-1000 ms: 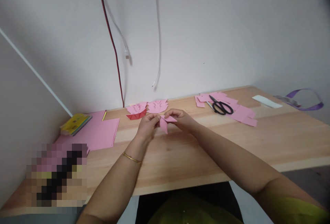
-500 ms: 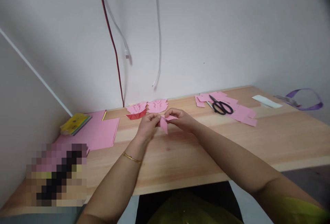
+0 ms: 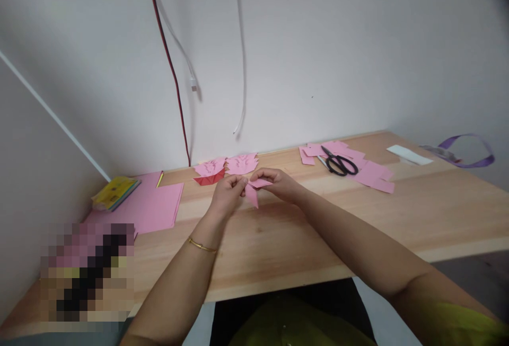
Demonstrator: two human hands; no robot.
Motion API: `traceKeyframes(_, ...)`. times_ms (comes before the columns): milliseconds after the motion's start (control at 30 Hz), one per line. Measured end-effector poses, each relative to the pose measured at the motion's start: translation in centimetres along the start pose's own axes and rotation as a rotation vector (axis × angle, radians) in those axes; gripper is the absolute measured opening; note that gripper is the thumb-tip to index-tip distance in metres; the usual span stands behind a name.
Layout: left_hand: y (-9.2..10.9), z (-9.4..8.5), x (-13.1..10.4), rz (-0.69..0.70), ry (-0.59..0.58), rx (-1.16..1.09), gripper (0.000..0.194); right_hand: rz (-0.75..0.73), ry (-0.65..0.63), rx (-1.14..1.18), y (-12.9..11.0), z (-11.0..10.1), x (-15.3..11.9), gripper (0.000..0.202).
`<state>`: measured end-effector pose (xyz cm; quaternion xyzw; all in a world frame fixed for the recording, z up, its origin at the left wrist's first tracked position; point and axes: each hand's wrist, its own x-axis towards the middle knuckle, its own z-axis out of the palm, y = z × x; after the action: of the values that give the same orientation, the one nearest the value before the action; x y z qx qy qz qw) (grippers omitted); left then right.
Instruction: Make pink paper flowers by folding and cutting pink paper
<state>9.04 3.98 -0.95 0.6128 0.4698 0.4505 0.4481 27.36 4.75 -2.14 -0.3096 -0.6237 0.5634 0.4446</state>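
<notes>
Both hands meet above the middle of the table over a piece of folded pink paper (image 3: 252, 196), one pointed flap of which hangs down. My left hand (image 3: 229, 192) pinches its left part between thumb and fingers. From the other side my right hand (image 3: 277, 184) is closed on a second flap that points right. Part of the paper is hidden by my fingers. Just behind my left hand lie a red folded paper piece (image 3: 209, 178) and two groups of pink folded pieces (image 3: 242, 163).
Black-handled scissors (image 3: 341, 164) rest on pink paper pieces (image 3: 374, 175) at the back right, near a white strip (image 3: 409, 154). Large pink sheets (image 3: 155, 208) and a yellow packet (image 3: 115, 193) lie left on the wooden table (image 3: 278, 250). Cables (image 3: 174, 72) hang along the wall.
My hands stay on the folded pink paper with a slight shift of the fingers; its right flap shows a little more openly. The whole view has moved slightly.
</notes>
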Motion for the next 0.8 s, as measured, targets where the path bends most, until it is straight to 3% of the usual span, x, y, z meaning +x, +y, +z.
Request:
traceKeyframes(200,-0.19,0.05,-0.02,0.093,0.041,0.122,0.022,0.079,0.141,0.155,0.49,-0.79,0.48,0.036)
traceKeyframes(400,0.01,0.64,-0.42,0.220,0.018,0.297,0.018,0.072,-0.047,-0.276,-0.29,-0.56,0.08,0.033)
traceKeyframes(800,-0.69,0.83,-0.27,0.176,-0.035,0.306,0.014,0.083,-0.041,-0.334,0.24,-0.67,0.26,0.031)
